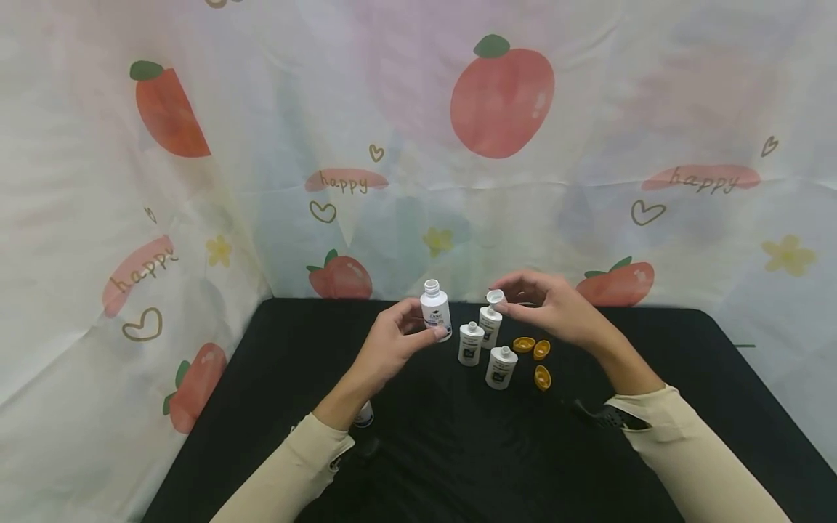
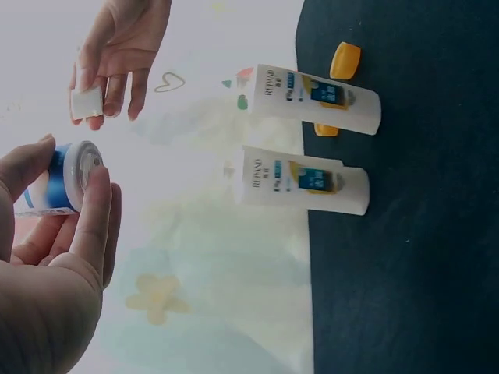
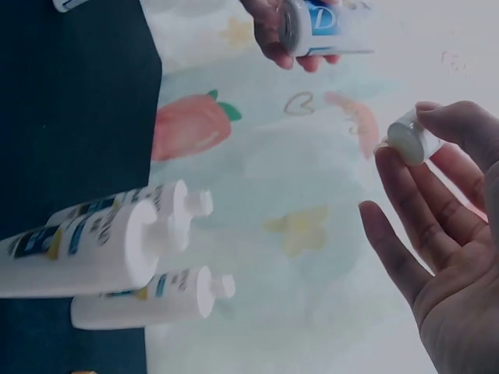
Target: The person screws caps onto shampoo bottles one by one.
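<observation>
Head view, centre: our left hand [image 1: 397, 333] grips the uncapped bottle [image 1: 436, 311], thumb low on its front; just to the right, our right hand [image 1: 548, 303] pinches a white cap [image 1: 495, 297] with thumb and fingers. Should that light pinch slacken, we could drop the cap; should the bottle tilt, anything inside could run out. Below the cap, right of centre, three bottles [image 1: 500, 371] stand close together, so a low hand could topple one towards the orange caps [image 1: 542, 378] beside them.

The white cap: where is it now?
In the head view, the white cap is in the right hand, right of the bottle the left hand holds.
</observation>
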`<state>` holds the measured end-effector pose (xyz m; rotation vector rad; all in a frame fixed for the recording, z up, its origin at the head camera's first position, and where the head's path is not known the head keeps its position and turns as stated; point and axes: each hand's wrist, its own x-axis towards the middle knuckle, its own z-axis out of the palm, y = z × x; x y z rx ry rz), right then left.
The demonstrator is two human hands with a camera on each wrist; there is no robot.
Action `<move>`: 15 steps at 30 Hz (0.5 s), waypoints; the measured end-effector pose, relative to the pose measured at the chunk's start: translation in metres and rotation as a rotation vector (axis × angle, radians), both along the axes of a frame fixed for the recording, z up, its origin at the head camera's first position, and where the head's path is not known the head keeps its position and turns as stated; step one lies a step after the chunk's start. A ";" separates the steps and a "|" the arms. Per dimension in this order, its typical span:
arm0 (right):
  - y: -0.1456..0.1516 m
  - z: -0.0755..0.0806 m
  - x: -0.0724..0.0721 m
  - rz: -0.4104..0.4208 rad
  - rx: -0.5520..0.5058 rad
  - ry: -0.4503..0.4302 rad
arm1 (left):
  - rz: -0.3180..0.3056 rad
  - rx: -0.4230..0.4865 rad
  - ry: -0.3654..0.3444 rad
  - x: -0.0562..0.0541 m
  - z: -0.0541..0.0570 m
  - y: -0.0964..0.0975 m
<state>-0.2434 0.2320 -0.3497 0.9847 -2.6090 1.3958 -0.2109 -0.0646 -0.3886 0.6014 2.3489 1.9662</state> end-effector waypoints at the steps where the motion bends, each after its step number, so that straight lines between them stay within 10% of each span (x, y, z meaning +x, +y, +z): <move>1: -0.002 0.002 0.000 0.009 -0.008 0.001 | -0.006 -0.004 0.003 0.000 0.002 -0.001; 15: -0.018 0.026 -0.004 0.155 -0.185 -0.006 | -0.073 -0.023 0.045 -0.001 0.019 0.000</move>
